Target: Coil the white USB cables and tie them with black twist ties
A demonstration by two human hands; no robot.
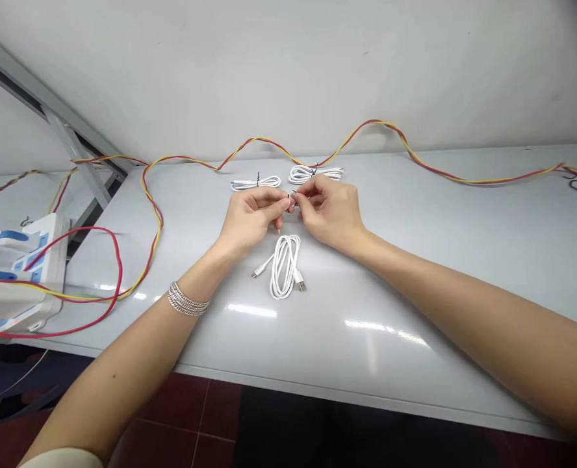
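A pale sleeve (62, 459) sits at lower left. At centre, a loose white cable coil (291, 266) lies untied, perhaps set down to free both hands. Above it, the left hand (253, 220) and right hand (334, 209) each pinch, thumb against forefinger, a thin black tie (294, 192), likely for fine control. Just beyond lie a left bundle (271, 182) and right bundle (325, 174), both tied in black. No brand or writing is readable.
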